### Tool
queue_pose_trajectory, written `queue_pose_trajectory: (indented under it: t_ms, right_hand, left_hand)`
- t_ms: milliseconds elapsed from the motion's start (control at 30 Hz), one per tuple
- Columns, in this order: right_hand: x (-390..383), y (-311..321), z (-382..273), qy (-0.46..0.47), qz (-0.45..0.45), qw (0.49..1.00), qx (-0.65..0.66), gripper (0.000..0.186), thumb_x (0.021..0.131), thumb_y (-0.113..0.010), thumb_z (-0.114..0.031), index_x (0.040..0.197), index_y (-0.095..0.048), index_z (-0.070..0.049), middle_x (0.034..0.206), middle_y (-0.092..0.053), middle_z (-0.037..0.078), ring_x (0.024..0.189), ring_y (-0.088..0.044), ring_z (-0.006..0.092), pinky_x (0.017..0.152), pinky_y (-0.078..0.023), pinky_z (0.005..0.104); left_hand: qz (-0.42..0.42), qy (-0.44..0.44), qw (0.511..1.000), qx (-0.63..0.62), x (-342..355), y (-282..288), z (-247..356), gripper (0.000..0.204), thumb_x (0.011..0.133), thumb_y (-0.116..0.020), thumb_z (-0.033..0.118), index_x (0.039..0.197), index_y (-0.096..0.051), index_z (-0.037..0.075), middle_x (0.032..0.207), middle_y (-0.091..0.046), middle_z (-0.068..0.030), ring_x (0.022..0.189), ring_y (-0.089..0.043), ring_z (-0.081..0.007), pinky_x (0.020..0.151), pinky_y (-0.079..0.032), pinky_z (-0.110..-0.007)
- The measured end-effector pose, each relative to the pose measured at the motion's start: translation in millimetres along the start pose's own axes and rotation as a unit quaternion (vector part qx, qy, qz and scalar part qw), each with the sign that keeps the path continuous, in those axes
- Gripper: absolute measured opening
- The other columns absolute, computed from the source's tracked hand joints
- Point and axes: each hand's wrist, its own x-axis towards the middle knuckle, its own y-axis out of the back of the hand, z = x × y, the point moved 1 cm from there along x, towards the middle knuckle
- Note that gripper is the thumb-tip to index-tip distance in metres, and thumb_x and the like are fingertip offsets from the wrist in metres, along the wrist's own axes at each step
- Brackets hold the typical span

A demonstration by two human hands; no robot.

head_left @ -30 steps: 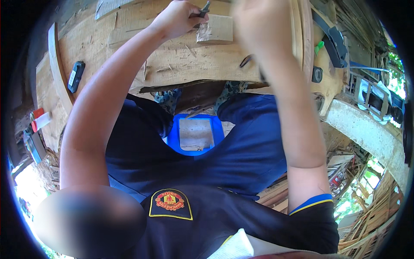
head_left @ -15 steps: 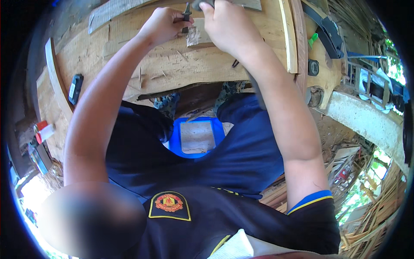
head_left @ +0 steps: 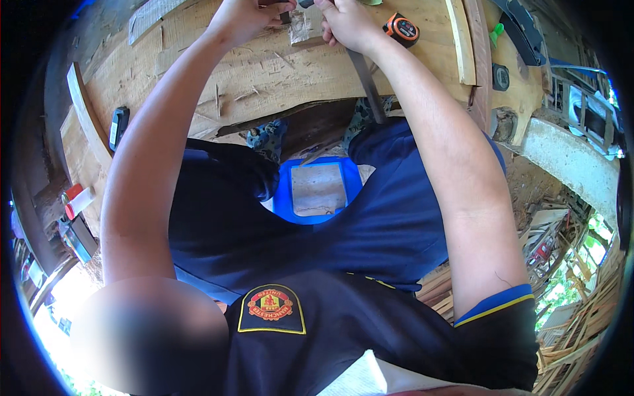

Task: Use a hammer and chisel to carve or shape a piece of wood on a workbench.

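My left hand, at the top edge of the view, has its fingers closed round a dark, narrow chisel, partly hidden by the fingers. Beside it a small wooden board with a rough, chipped surface lies on the wooden workbench. My right hand grips a hammer; its long dark handle slants down toward my right knee. Part of the dark hammer head shows between the two hands, near the chisel; the rest is cut off by the frame.
An orange and black tape measure sits right of my right hand. Wood strips edge the bench, and splinters lie scattered on it. A black device stands at the left. Below is a blue plastic stool between my legs.
My right hand has turned, so the hammer handle and the tape measure now show clearly. The view has shifted, and both hands sit slightly higher in it.
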Motion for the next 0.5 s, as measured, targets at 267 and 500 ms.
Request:
queue_pose_trajectory:
  t_ms: [267, 500]
  right_hand:
    - [24.4, -17.6, 19.6, -0.091, -0.036, 0.991, 0.090, 0.041, 0.102, -0.041, -0.032, 0.093, -0.060, 0.003, 0.068, -0.063, 0.012, 0.054, -0.064, 0.0235, 0.055, -0.052, 0.0370]
    - [31.6, -18.0, 26.5, -0.064, -0.066, 0.995, 0.033, 0.049, 0.103, -0.037, -0.034, 0.088, -0.064, 0.005, 0.064, -0.066, 0.013, 0.058, -0.067, 0.0243, 0.060, -0.054, 0.0388]
  left_hand:
    - [0.020, -0.102, 0.942, 0.318, -30.1, -0.9, -0.6, 0.022, 0.090, -0.066, 0.018, 0.109, -0.073, 0.008, 0.080, -0.072, -0.0027, 0.066, -0.060, -0.0054, 0.064, -0.049, -0.025]
    - [0.074, -0.080, 0.968, 0.226, -29.3, -9.9, -15.4, 0.023, 0.090, -0.069, 0.025, 0.105, -0.074, 0.008, 0.077, -0.070, -0.0011, 0.062, -0.054, -0.0046, 0.059, -0.045, -0.022]
